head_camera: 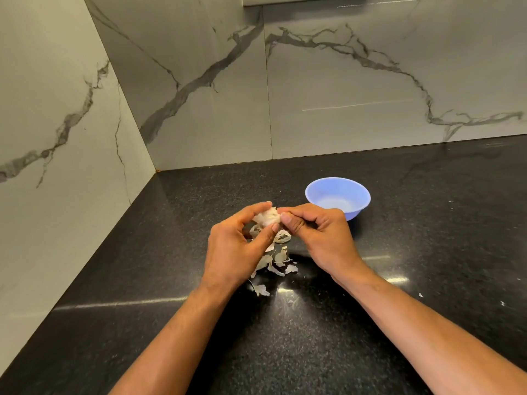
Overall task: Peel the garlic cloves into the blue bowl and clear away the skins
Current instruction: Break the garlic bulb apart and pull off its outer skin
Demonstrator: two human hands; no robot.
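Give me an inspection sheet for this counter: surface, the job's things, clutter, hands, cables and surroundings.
Surface: black speckled counter, glossy with light reflections.
Job's things: garlic held above the counter; blue bowl to the right, no cloves seen inside.
Clutter: garlic skins piled under the hands; small white flecks further right.
Hands: left hand grips the garlic; right hand pinches at it.
Cables: nothing seen.
Surroundings: marble-veined wall panels meeting in a corner.

A black speckled stone counter (pixel 142 280) meets two grey-veined marble-look walls (pixel 342 81) in a corner. Light glints off the polished surface.
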